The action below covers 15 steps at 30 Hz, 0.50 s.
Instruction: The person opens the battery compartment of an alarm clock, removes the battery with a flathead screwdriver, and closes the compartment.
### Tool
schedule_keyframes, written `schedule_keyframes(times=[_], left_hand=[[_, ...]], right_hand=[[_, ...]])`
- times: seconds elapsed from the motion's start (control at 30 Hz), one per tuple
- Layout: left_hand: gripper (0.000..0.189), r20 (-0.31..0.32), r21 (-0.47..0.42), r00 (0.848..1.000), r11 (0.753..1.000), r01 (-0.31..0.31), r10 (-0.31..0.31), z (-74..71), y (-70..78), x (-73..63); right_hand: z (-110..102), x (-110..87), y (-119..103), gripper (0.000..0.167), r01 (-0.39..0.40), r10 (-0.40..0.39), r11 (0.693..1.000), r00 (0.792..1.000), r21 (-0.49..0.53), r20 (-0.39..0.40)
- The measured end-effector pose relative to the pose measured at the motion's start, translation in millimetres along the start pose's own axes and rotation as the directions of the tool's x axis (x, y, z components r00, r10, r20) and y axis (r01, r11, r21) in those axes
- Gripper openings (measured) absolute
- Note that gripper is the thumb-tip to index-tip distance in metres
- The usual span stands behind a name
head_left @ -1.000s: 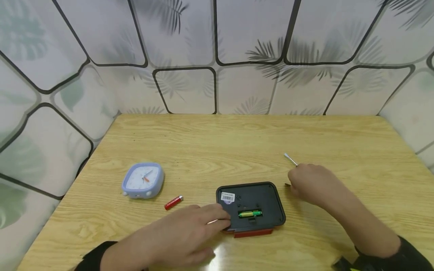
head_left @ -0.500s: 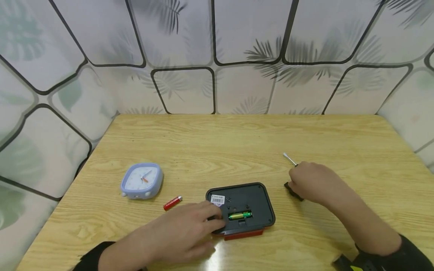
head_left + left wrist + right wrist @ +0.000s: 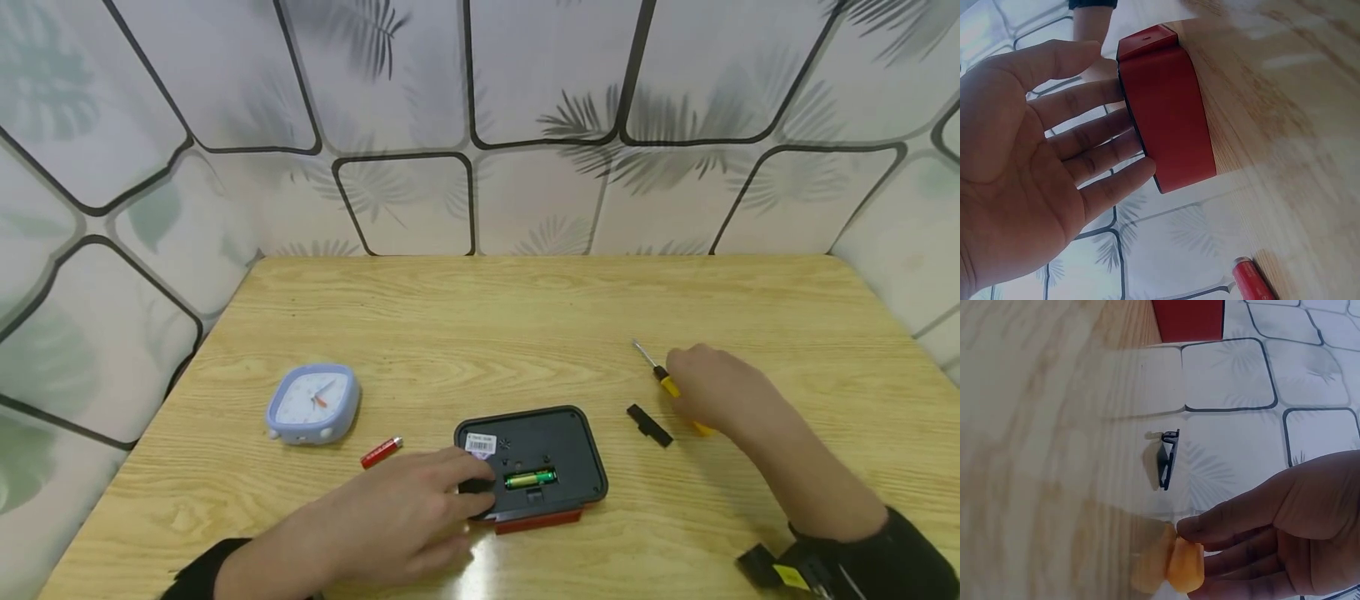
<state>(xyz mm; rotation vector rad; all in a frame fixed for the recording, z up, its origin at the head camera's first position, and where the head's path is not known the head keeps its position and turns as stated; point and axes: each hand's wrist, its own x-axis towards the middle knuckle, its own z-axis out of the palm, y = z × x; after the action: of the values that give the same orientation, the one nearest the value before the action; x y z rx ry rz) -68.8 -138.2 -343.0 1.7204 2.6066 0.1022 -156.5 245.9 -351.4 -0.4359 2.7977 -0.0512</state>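
Observation:
A red box-shaped device (image 3: 1169, 119) lies face down, its black back (image 3: 570, 450) showing a green battery (image 3: 530, 478) in an uncovered compartment. My left hand (image 3: 408, 517) rests its fingertips on the left end of that back; in the left wrist view those fingers are nearly straight. To the right, my right hand (image 3: 712, 387) pinches the yellow handle of a screwdriver (image 3: 664, 381) between thumb and fingers, close over the table, with the metal tip pointing away to the back left. Between device and right hand lies a small black battery cover (image 3: 649, 426) with a clip.
A red battery (image 3: 382, 452) lies left of the device. Farther left, a pale blue alarm clock (image 3: 313, 403) sits face up. The wooden table (image 3: 480, 317) ends at a patterned curtain-like backdrop (image 3: 540, 200) behind and at the sides.
The left hand has shifted the device a little to the left. The right hand has let go of the battery cover and moved slightly right, uncovering the screwdriver's yellow handle.

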Motion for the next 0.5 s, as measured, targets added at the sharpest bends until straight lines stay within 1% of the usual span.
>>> schedule_keyframes(times=[0.1, 0.2, 0.33, 0.4, 0.5], left_hand=[[0.034, 0.010, -0.006, 1.000, 1.000, 0.008, -0.008, 0.3, -0.2, -0.8], [0.035, 0.036, -0.030, 0.999, 0.999, 0.025, -0.024, -0.1, -0.4, -1.2], [0.038, 0.068, -0.050, 0.997, 0.998, 0.040, -0.037, -0.5, -0.6, -2.4], [0.038, 0.067, -0.049, 0.997, 0.998, 0.041, -0.038, -0.2, -0.5, -3.2], [0.039, 0.052, -0.036, 0.998, 0.999, 0.037, -0.035, 0.2, -0.5, -4.3]], right_hand=[[3, 0.9, 1, 0.027, 0.000, 0.000, 1.000, 1.000, 0.027, -0.006], [4, -0.1, 0, 0.027, 0.014, -0.013, 0.999, 0.999, 0.053, -0.032], [4, -1.3, -6, 0.023, 0.057, -0.052, 0.998, 0.990, 0.038, -0.130], [2, -2.2, -11, 0.025, 0.084, -0.080, 0.996, 0.975, 0.014, -0.209], [-3, -5.3, -23, 0.037, 0.123, -0.115, 0.992, 0.936, 0.000, -0.333]])
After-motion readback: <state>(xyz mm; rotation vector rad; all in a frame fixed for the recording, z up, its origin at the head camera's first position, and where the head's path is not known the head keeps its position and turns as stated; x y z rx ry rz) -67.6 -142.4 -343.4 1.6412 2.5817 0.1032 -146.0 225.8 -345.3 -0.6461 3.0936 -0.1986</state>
